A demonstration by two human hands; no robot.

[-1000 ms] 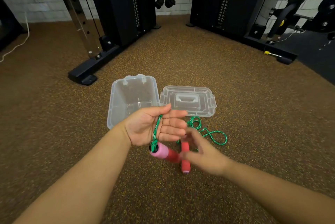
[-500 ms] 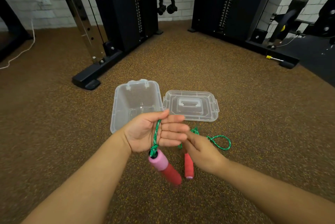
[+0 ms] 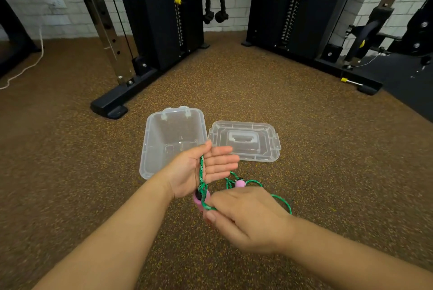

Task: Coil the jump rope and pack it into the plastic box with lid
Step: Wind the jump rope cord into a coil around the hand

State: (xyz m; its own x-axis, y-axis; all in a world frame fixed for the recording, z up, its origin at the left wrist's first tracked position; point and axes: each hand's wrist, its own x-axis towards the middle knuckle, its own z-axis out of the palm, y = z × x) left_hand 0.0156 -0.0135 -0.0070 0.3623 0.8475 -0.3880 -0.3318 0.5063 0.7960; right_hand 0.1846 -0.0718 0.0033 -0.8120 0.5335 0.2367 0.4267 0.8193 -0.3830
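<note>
The green braided jump rope [image 3: 201, 170] runs down across my left hand [image 3: 206, 167], which is held palm up with the thumb pinning the cord. One pink handle end [image 3: 199, 200] hangs just below that palm. My right hand [image 3: 246, 217] is palm down, pinching the rope near that handle. The second handle's pink tip [image 3: 239, 183] shows beyond my right hand, and a loose loop [image 3: 284, 203] trails to the right. The clear plastic box [image 3: 150, 149] stands without its lid on the floor behind my left hand. Its clear lid [image 3: 269, 135] lies flat to the right of it.
Brown speckled rubber floor [image 3: 70, 172] all around. A black cable machine base [image 3: 110, 106] sits just behind and left of the box. More black gym frames [image 3: 328, 62] stand at the back right, and a white cord [image 3: 23, 71] lies at far left.
My right hand has swung from beside the left fingers down and toward me, drawing the rope under the left hand. The red handle bodies are now hidden beneath it.
</note>
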